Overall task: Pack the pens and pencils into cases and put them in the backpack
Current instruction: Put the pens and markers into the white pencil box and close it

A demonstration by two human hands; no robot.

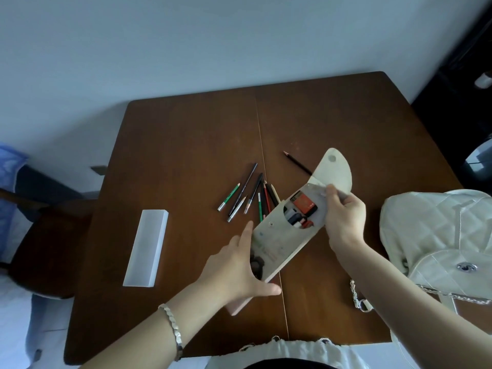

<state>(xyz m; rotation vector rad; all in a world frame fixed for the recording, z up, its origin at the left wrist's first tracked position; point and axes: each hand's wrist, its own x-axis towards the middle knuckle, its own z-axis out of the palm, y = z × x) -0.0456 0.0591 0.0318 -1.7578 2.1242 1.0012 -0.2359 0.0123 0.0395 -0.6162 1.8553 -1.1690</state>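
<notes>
left hand gripping lower end of cream pencil case | right hand pinching its open mouth, flap up | loose pencils lying frame center | quilted backpack sitting right edge

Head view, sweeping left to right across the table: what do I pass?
Translucent white rectangular box case → loose cluster of pens and pencils → cream fabric pencil pouch with open flap, held by the left hand and right hand → white quilted backpack.
</notes>
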